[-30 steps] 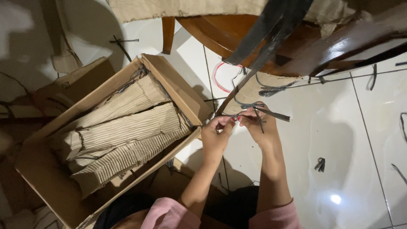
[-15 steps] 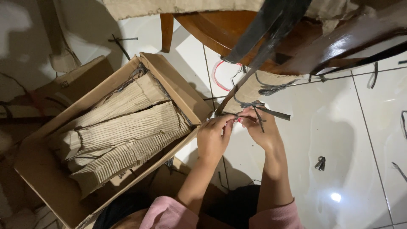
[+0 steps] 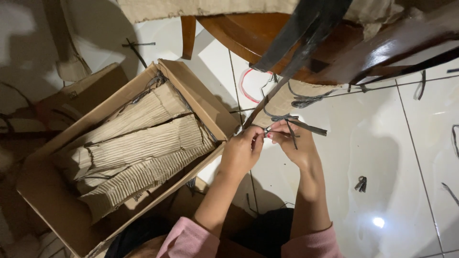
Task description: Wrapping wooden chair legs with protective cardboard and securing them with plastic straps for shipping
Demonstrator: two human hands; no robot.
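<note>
Item in hand: a thin dark strap [image 3: 291, 125], knotted into a small bow with loose ends trailing right. It sits above the white tiled floor [image 3: 382, 157], just right of the open cardboard box [image 3: 196, 98], and near the wooden chair [image 3: 267, 33] at the far side.

My left hand [image 3: 241, 153]: thumb and forefinger pinched narrow on the strap's near end, the other fingers curled in. My right hand [image 3: 291, 143]: fingertips closed on the same strap just beside the left, the bow lying across my knuckles. The two hands touch at the fingertips.

Box contents: bundles of corrugated cardboard strips [image 3: 143, 148], lying lengthwise and tied with dark cord. The box stands tilted on the floor to my left.

Far: a strip of brown cardboard [image 3: 282, 102] leans down from the chair, with more dark straps [image 3: 306, 28] draped over the seat. A red loop [image 3: 248, 86] lies on the tiles beneath.

Right: scattered strap offcuts [image 3: 361, 184] on the floor.

Near: my pink sleeves [image 3: 191, 241] at the bottom edge.
</note>
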